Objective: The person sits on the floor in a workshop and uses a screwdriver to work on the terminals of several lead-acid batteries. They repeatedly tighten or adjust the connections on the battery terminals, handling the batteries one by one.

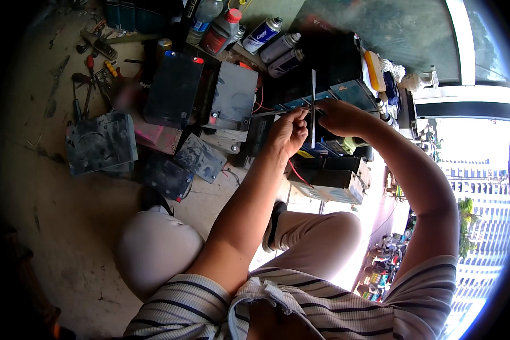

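Note:
My left hand [289, 132] is closed in a pinch, thumb and fingertips together, beside a thin pale upright strip [313, 133]. What it pinches is too small to make out. Across the strip, my right hand [344, 118] is curled with its fingertips turned toward the left ones. Whatever lies in its fingers is hidden. Both hands are in front of a dark case with a blue-grey edge [350, 88]. A red wire [298, 174] hangs below my left hand to a grey box-shaped battery [330, 184].
Several batteries stand or lie to the left, among them a black one [174, 88], a grey one [233, 93] and a dusty one [101, 143]. Hand tools [90, 79] litter the floor. Spray cans [262, 35] and a red-capped bottle [223, 31] line the back.

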The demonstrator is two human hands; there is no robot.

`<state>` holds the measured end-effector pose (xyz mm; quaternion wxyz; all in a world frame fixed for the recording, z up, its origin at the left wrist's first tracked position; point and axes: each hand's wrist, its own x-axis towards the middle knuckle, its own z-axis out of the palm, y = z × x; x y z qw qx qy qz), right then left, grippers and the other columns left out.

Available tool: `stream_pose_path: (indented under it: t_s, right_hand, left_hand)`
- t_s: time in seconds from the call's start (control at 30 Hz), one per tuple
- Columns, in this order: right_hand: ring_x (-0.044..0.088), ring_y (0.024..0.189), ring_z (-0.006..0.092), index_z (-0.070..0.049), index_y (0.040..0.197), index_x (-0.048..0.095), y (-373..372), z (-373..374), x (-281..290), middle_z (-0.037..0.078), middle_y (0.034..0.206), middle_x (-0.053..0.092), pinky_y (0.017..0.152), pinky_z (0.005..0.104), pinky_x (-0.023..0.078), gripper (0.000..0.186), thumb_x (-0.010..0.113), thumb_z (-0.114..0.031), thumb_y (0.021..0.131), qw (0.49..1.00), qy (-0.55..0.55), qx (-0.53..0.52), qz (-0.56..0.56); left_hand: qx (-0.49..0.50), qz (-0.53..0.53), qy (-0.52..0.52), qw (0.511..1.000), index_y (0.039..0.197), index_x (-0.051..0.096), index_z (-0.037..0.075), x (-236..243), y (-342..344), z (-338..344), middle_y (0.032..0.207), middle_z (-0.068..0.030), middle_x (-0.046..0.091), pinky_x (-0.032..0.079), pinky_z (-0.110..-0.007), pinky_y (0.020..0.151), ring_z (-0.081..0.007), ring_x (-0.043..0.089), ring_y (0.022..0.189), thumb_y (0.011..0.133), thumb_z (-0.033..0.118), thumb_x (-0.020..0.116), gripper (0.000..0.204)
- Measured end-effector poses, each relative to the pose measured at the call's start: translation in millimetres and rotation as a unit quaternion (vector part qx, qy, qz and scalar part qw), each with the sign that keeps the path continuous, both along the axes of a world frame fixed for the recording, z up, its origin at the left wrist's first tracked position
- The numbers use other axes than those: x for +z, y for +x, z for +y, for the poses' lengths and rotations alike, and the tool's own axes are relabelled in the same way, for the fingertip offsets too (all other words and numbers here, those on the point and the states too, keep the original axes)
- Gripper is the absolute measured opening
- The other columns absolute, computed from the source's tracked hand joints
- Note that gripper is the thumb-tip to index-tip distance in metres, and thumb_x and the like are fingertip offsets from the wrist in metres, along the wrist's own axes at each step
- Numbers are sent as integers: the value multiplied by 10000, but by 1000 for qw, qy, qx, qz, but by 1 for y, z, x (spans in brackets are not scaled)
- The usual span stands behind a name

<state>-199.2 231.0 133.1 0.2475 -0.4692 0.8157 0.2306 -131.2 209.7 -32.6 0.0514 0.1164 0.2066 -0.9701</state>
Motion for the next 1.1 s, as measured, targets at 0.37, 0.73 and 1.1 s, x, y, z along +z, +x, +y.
stream_pose_path:
  t_s: [0.37, 0.73, 1.1]
  right_hand:
    - [572, 986, 286, -76, 1170, 515, 31, 9, 0, 146, 1158, 551, 847, 323, 441, 396, 481, -40, 777, 967, 86, 55, -235]
    - [537, 1056, 303, -126, 1259, 444, 31, 0, 11, 156, 1177, 536, 919, 389, 408, 466, 472, -126, 794, 976, -118, -27, -178]
    - [589, 966, 227, -102, 1129, 571, -17, 43, -12, 103, 1032, 627, 839, 342, 458, 336, 432, -166, 830, 973, 109, -120, -166]
  left_hand:
    - [-34, 49, -32, 998, 875, 567, 60, -24, -8, 5, 688, 4, 559, 313, -184, 419, -57, 460, 519, 889, 144, 514, 100]
    - [15, 46, -47, 998, 841, 553, 37, -22, -5, 13, 657, 7, 496, 336, -171, 424, -45, 473, 524, 881, 107, 505, 94]
    - [-59, -3, -11, 998, 846, 557, 22, -14, -7, 16, 633, -3, 509, 327, -178, 409, -61, 446, 474, 880, 119, 526, 107]
